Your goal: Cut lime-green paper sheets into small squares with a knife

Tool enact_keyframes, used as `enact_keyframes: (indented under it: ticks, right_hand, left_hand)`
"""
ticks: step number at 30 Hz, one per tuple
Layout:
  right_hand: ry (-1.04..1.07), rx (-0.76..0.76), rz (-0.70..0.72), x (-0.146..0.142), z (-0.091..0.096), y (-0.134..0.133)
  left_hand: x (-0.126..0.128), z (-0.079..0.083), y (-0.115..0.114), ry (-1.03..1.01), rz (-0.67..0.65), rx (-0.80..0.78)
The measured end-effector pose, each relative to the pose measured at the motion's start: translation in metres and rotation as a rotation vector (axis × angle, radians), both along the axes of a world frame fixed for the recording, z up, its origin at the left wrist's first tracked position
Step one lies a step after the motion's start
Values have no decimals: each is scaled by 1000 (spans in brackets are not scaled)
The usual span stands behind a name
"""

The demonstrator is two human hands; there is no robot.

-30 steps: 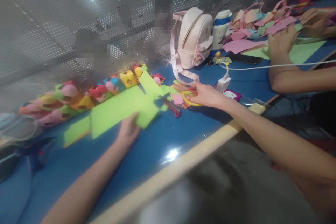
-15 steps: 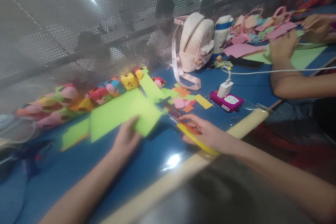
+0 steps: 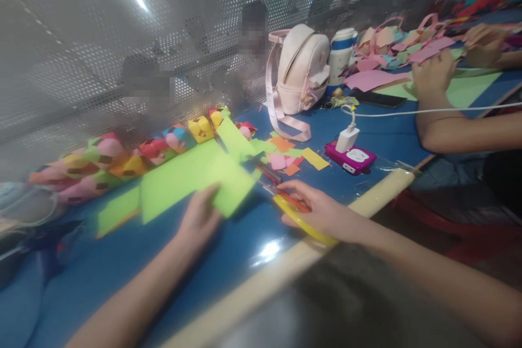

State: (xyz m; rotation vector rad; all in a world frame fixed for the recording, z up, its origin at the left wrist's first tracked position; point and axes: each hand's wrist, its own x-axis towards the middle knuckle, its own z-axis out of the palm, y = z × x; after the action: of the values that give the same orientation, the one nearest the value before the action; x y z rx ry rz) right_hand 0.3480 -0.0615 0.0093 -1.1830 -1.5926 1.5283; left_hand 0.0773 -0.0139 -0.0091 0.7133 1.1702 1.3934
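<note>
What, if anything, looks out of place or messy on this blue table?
Nothing looks spilled or damaged. Slightly untidy: small, multicoloured paper scraps lie loosely scattered beyond the yellow-and-orange-handled scissors in the right hand, and a strap of the rounded, pale pink backpack trails loose on the blue table.
</note>
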Motion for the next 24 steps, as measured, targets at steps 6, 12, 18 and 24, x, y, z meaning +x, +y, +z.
enact_keyframes:
  ticks: [6,12,18,24]
  right_hand:
    - [5,17,-28,-1,-4,0]
    - [67,-4,-44,-4,-14,0]
    - [78,-2,-60,-6,-17,0]
    - [51,24,-67,-5,-23,-1]
  left_hand:
    - [-6,-7,1,0,9,16]
    - [-8,-11,1,-41,-2,10]
    - [-12,-15,1,-78,-19,11]
    - [-12,-17,1,-58,-52,15]
